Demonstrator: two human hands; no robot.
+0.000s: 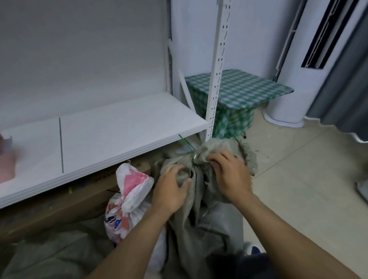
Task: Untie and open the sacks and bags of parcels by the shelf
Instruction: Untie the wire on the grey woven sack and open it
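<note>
Head view, both hands on one sack.

- Left hand (172, 188): clenched on a bunched fold of the grey-green woven sack (203, 227), just below its gathered neck. The thumb lies across the fold and the fingers curl over the top.
- Right hand (229, 175): fingers curled into the gathered neck fabric, knuckles up, grasping the cloth on the far side of the neck from the left hand. The fingertips are hidden in the folds.
- Green cable tie (194, 159): cinched round the sack neck, between the two hands and touching the cloth there. Its loose tail sticks up and away beyond the left hand's fingers. The neck is closed.
- The sack stands upright under both hands, its body running down between the forearms. The ruffled mouth above the tie spreads out past the right hand.
- Printed plastic bag (129, 203): white with pink and blue print, knotted at the top. It sits just left of the left hand and leans against the sack.
- Second sack (47, 261): same grey-green weave, lying slumped below the left forearm. I cannot tell whether its mouth is tied.
- White shelf board (115, 131): beyond and left of the left hand, with a cardboard box (55, 208) under it.
- Slotted upright (217, 64): rises beyond the hands. A green checked cloth (240, 88) on a low stand sits behind it.
- Tiled floor (296, 176): to the right of the right hand.
</note>
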